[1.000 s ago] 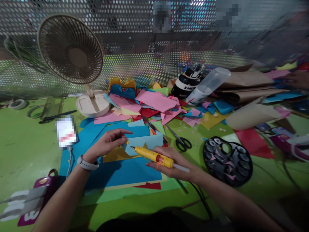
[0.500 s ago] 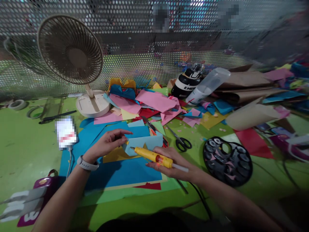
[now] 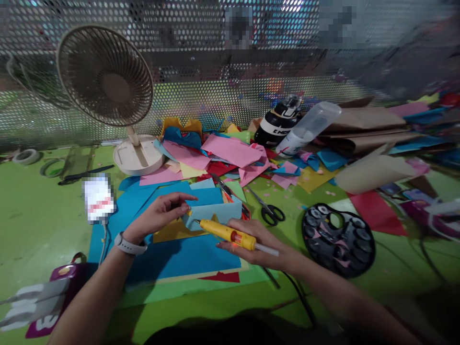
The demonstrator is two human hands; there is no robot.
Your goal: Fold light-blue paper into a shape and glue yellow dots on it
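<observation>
My right hand holds a yellow glue gun with its nozzle against the lower edge of a light blue paper piece. My left hand, with a white watch on the wrist, pinches the left end of that piece. Under it lie a yellow paper and a big blue sheet on a green sheet.
A table fan stands at the back left. A heap of coloured paper scraps, black scissors, a black paint palette, a toppled clear bottle, tape rolls and a purple case surround the sheets.
</observation>
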